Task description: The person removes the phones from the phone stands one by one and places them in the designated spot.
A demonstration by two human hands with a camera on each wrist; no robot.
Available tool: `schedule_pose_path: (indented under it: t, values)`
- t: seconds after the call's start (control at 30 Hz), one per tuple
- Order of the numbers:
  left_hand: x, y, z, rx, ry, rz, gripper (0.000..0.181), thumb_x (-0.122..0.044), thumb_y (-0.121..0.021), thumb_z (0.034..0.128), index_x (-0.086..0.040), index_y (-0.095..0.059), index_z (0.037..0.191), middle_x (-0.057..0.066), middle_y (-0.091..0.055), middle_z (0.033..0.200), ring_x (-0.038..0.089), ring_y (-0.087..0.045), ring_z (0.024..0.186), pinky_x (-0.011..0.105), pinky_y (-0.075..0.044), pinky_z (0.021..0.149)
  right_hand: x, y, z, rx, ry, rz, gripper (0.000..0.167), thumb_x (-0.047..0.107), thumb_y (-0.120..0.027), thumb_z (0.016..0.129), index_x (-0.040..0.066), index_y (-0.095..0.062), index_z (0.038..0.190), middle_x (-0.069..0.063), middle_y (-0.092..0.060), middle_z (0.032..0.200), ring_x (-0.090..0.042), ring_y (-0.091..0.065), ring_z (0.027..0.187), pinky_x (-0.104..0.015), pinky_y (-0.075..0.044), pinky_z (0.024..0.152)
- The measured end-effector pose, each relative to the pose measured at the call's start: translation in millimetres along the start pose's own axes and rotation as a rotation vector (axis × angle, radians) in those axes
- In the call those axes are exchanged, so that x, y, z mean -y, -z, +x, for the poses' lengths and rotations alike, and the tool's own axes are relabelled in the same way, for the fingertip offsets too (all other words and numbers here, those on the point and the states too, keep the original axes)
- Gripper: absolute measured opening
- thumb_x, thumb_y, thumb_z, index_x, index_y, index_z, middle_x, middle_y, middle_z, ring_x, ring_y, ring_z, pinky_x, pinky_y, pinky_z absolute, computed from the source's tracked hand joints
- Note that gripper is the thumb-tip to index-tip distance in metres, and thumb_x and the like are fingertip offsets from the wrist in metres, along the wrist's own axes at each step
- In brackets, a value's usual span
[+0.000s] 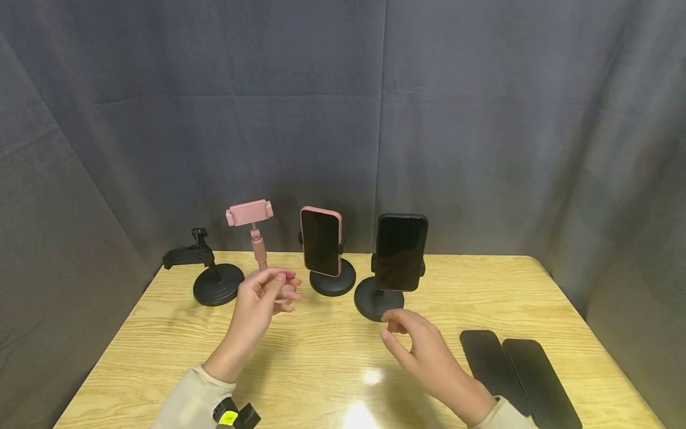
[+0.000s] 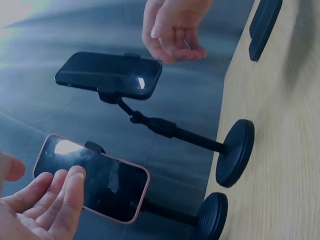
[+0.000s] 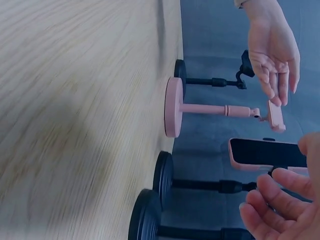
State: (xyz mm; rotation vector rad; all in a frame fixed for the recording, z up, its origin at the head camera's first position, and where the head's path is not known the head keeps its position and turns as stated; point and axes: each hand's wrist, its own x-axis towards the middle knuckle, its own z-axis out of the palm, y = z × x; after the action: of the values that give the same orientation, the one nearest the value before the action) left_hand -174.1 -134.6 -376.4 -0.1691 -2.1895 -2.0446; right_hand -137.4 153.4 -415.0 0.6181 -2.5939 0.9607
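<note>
My left hand point(image 1: 261, 304) hovers above the table in front of a pink phone stand point(image 1: 249, 213), its fingers loosely bent and holding nothing. It hides the stand's base in the head view; the round pink base point(image 3: 173, 107) shows in the right wrist view. Loosely bent too, my right hand point(image 1: 426, 354) is in the air before a black phone point(image 1: 401, 253) clamped upright on a black stand point(image 1: 378, 301). Between the two stands, a phone in a pink case point(image 1: 321, 241) sits upright in another black stand point(image 1: 333, 280).
At the far left stands a black phone stand point(image 1: 218, 285) with its clamp tilted sideways and no phone in it. Two dark phones, the left one point(image 1: 490, 360) and the right one point(image 1: 541, 381), lie side by side at the right. A grey curtain point(image 1: 300, 119) hangs behind the table.
</note>
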Motion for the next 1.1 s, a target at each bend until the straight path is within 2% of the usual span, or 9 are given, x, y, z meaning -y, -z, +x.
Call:
schedule_pose_path:
  t: [0.2,0.4,0.6,0.87,1.1]
  values:
    - [3.4,4.2,8.5,-0.011,0.048,-0.015,0.026,-0.011,-0.047,0.1078,0.007,-0.063,0.118,0.002,-0.074,0.096,0.009,-0.073,0.077,0.022,-0.062,0.070,8,-8,8.9,-0.013,0.008,0.044,0.013,0.016,-0.070,0.096,0.016,-0.067,0.108,0.009,-0.067,0.094,-0.006,-0.062,0.087,-0.030,-0.058,0.079]
    - [8.6,7.6,17.6,-0.030,0.065,-0.011,0.028,-0.015,-0.047,0.1082,0.007,-0.063,0.118,-0.004,-0.073,0.092,0.007,-0.071,0.072,0.020,-0.061,0.067,16,-16,19.5,0.027,-0.019,0.139,0.015,0.017,-0.066,0.099,0.013,-0.066,0.113,0.012,-0.065,0.083,0.002,-0.056,0.071,-0.021,-0.054,0.068]
    - [14.9,9.8,26.6,-0.037,0.079,0.008,0.030,-0.015,-0.046,0.1087,0.006,-0.063,0.121,-0.001,-0.074,0.097,0.007,-0.072,0.075,0.020,-0.061,0.068,22,-25,30.3,0.031,-0.037,0.185,0.017,0.020,-0.064,0.100,0.013,-0.065,0.116,0.011,-0.066,0.080,0.000,-0.056,0.067,-0.020,-0.052,0.065]
    - [16.2,8.4,34.7,-0.045,0.073,-0.002,0.030,-0.014,-0.046,0.1085,0.008,-0.062,0.121,0.017,-0.074,0.108,0.003,-0.072,0.073,0.020,-0.061,0.068,27,-34,41.7,-0.008,-0.048,0.200,0.020,0.018,-0.065,0.099,0.011,-0.065,0.118,0.010,-0.063,0.077,0.000,-0.055,0.065,-0.020,-0.051,0.063]
    - [16.3,6.7,41.0,-0.061,0.074,-0.011,0.028,-0.010,-0.046,0.1078,0.008,-0.062,0.122,0.013,-0.075,0.104,0.002,-0.071,0.072,0.019,-0.061,0.068,33,-40,47.8,-0.031,-0.094,0.192,0.028,0.016,-0.064,0.099,0.009,-0.063,0.126,0.009,-0.060,0.076,-0.005,-0.052,0.065,-0.020,-0.048,0.063]
